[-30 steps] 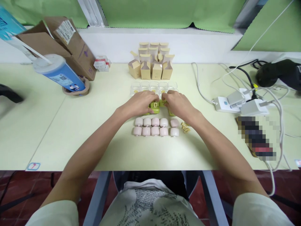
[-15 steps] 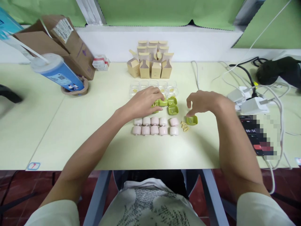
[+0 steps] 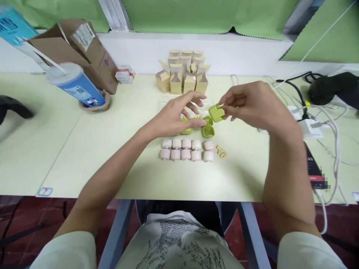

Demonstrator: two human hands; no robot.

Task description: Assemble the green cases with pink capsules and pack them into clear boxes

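Observation:
My right hand pinches a small green plastic case half between thumb and fingers, raised above the table. My left hand hovers to its left, fingers apart and holding nothing. Beneath and beside it lie more green case pieces, partly covered by the hand. A clear plastic tray with several compartments is behind, also partly hidden. Nearer to me, pale pink and white rounded cases sit in two rows. Small yellow loop-shaped pieces lie at the right end of those rows.
Several small open cardboard boxes stand at the back. To the left are a large brown carton, a blue cup in a holder and small white-red boxes. Cables, white plugs and a phone lie on the right.
My right hand has picked up the green case half from beside the yellow pieces and brought it up and left. My left hand has lifted slightly off the green pieces, its fingers spreading.

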